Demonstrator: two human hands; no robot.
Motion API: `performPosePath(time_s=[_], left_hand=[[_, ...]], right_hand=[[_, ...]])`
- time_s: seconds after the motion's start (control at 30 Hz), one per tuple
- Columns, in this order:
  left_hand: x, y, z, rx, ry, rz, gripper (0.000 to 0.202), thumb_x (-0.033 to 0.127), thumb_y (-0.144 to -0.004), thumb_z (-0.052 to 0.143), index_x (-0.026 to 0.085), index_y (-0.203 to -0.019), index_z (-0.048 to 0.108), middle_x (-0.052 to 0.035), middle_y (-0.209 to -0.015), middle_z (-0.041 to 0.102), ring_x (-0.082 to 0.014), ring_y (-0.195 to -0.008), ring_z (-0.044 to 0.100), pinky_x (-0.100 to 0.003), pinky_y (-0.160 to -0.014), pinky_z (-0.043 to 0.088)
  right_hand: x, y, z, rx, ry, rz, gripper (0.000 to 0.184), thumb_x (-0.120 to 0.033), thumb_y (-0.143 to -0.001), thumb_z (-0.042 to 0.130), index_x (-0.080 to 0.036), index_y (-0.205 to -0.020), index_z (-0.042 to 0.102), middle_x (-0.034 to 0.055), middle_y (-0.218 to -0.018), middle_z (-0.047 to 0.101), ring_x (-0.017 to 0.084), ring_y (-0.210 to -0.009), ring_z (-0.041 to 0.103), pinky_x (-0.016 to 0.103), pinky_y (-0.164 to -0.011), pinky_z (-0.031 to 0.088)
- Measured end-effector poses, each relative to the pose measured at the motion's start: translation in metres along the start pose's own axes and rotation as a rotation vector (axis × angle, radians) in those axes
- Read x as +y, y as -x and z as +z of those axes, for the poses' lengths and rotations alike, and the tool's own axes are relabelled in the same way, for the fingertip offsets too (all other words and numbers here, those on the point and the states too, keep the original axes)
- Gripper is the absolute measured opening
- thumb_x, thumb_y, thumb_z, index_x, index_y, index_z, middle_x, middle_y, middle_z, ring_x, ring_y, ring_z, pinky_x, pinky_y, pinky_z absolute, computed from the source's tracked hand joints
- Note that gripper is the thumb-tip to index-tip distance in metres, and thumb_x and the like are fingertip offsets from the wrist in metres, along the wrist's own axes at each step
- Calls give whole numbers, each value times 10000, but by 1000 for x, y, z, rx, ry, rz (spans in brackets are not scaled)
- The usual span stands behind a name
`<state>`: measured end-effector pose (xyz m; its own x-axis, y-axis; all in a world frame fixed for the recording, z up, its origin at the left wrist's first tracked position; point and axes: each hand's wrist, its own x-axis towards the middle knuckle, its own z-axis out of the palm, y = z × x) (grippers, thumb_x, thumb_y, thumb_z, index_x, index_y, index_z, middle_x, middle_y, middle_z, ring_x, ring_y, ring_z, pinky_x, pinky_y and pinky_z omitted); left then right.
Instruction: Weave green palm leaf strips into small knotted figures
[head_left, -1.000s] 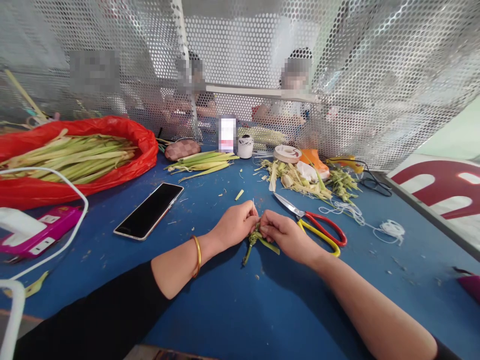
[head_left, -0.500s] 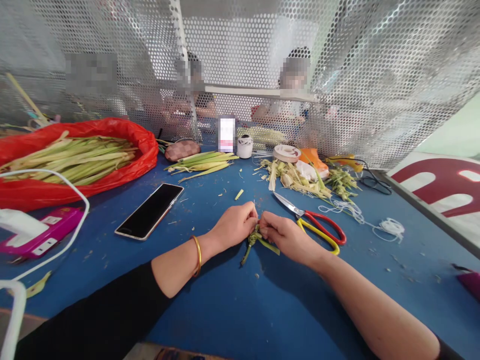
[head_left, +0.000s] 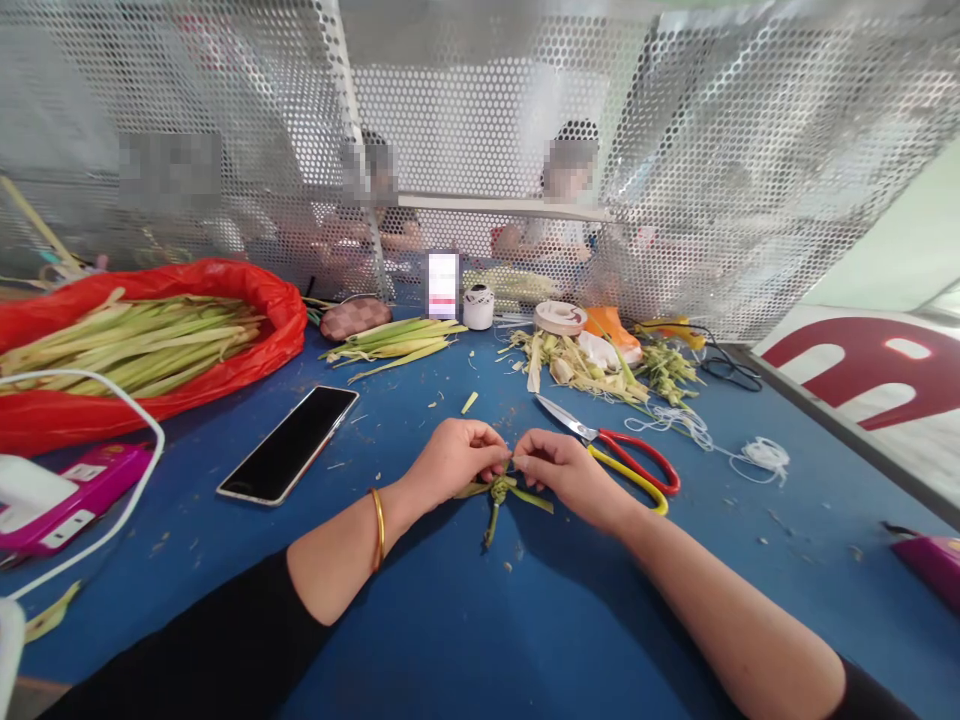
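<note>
My left hand [head_left: 463, 460] and my right hand [head_left: 564, 472] meet in the middle, thumbs and forefingers pinched almost tip to tip. Just beneath the fingertips is a small knotted piece of green leaf strips [head_left: 499, 490], with a stem hanging toward me and loose ends sticking out sideways. Both pinches close on its thin upper end; exactly which strand each one grips is partly hidden. Scissors [head_left: 628, 458] with one red and one yellow handle lie open beside my right hand. A short leaf offcut [head_left: 469, 402] rests beyond my left hand.
At left are a red bag [head_left: 281, 310] of long leaves, a phone [head_left: 291, 445] and a purple power strip [head_left: 82, 505]. Leaf strips [head_left: 401, 342], a ribbon roll [head_left: 561, 318], leaf scraps [head_left: 551, 362] and white string [head_left: 763, 456] lie farther back, before a perforated screen [head_left: 480, 120].
My fingertips have risen off the body of the knotted leaf piece to its upper end, so more of the knot shows. The whole view has shifted slightly.
</note>
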<state>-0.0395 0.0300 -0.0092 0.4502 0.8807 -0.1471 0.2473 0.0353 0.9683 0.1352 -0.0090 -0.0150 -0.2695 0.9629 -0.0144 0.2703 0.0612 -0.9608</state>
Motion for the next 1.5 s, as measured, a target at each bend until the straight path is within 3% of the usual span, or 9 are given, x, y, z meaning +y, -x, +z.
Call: performPosePath(time_s=[0.23, 0.37, 0.5, 0.57, 0.67, 0.77, 0.93, 1.2, 1.5], left_hand=[[9, 5, 0, -135, -54, 15, 125, 145, -761, 578, 134, -719, 695, -10, -652, 656, -83, -561, 556, -201, -569, 447], [7, 5, 2, -144, -94, 22, 77, 197, -720, 652, 135, -686, 681, -5, -625, 644, -94, -554, 551, -213, -558, 440], [2, 3, 4, -139, -57, 53, 115, 240, -742, 630, 143, -680, 630, 3, -630, 629, -90, -551, 540, -213, -557, 432], [1, 3, 4, -137, -28, 63, 97, 231, -755, 611, 143, -713, 619, 7, -641, 621, -83, -552, 531, -208, -559, 425], [0, 3, 4, -133, 4, 70, 78, 219, -755, 605, 144, -737, 603, 5, -642, 619, -82, -549, 523, -208, -554, 418], [1, 4, 3, -130, 14, 74, 72, 213, -751, 606, 143, -740, 595, 2, -644, 628, -83, -548, 523, -207, -548, 412], [5, 6, 3, -105, 0, 52, 105, 242, -768, 616, 139, -756, 599, 7, -666, 631, -73, -545, 517, -195, -527, 395], [3, 5, -1, -64, 60, -36, 108, 243, -725, 658, 145, -762, 631, 24, -612, 615, -68, -496, 522, -178, -449, 329], [7, 6, -3, -72, 76, -63, 136, 229, -659, 724, 144, -734, 648, 24, -593, 620, -70, -475, 536, -179, -432, 327]], right_hand=[[-5, -1, 1, 90, -165, 91, 193, -347, -763, 622, -175, -690, 570, -60, -523, 478, 82, -480, 403, 235, -502, 329], [-5, -2, 3, 98, -231, 96, 193, -341, -741, 642, -172, -669, 583, -51, -523, 509, 81, -482, 426, 235, -510, 355], [-4, -3, -1, 99, -309, 65, 203, -325, -727, 652, -167, -854, 638, -24, -660, 590, 93, -554, 497, 243, -558, 400], [-3, -3, -5, 73, -242, 61, 236, -280, -715, 646, -172, -925, 649, -15, -723, 614, 103, -594, 514, 252, -589, 412], [0, -2, -8, 17, 23, 47, 136, -216, -703, 640, -175, -828, 674, -3, -734, 615, 120, -638, 515, 266, -615, 406], [1, -1, -8, 73, 258, -42, 36, -193, -719, 646, -184, -728, 679, 2, -739, 576, 135, -680, 521, 274, -637, 400], [-1, -1, -9, 128, 381, -148, 91, -171, -775, 582, -189, -689, 608, -1, -736, 553, 136, -696, 523, 264, -647, 401], [-18, 10, -7, -164, 177, 100, 71, -152, -781, 499, -198, -739, 532, -29, -618, 580, 100, -509, 499, 214, -476, 377], [-9, 5, -12, -180, 78, 91, 47, -169, -753, 525, -171, -740, 570, -39, -610, 525, 87, -532, 484, 217, -508, 373]])
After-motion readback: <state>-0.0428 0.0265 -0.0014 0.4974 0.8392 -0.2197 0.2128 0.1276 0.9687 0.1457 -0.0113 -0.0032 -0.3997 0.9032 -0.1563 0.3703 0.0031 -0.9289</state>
